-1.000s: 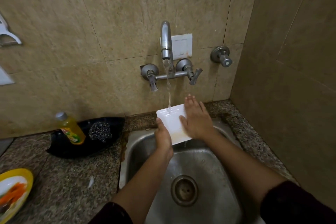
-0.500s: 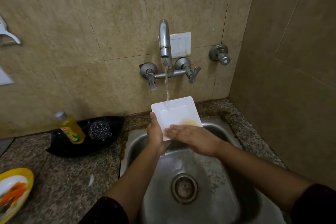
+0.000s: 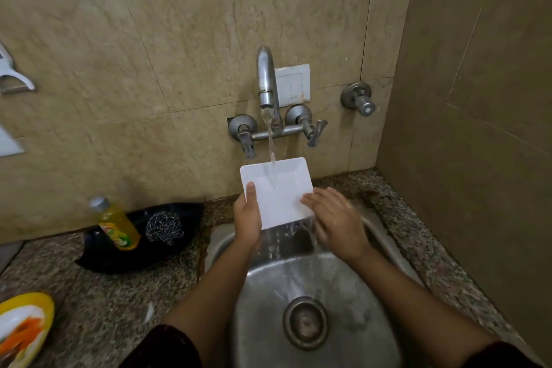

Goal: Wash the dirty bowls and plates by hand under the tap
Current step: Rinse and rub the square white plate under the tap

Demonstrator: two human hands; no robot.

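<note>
Far left, surface [image 3: 98, 302]: yellow plate [image 3: 25, 329] with orange food residue, unwashed, at the frame edge. Next right, black dish [image 3: 98, 254] holding a soap bottle [image 3: 118, 225] and steel scrubber [image 3: 164, 228].

Left hand [image 3: 246, 222]: clamped on the left edge of the white plate [image 3: 276, 191], thumb on the face, fingers hidden behind. Forearm runs up from lower frame over the sink [image 3: 385, 236].

Plate held tilted under the tap [image 3: 266, 81], over the sink's back edge. Stream strikes the upper middle and sheets off the lower edge into the basin.

Change: half a second ago a yellowish smear sat on the plate's lower face; now the face reads clean white. Judgement: this plate is near done; the yellow one remains.

Right hand [image 3: 334, 218]: has slid from the plate's lower centre to its lower right corner. Open, fingers spread flat, fingertips on the plate, blurred, gripping nothing, probably mid-rub.
</note>
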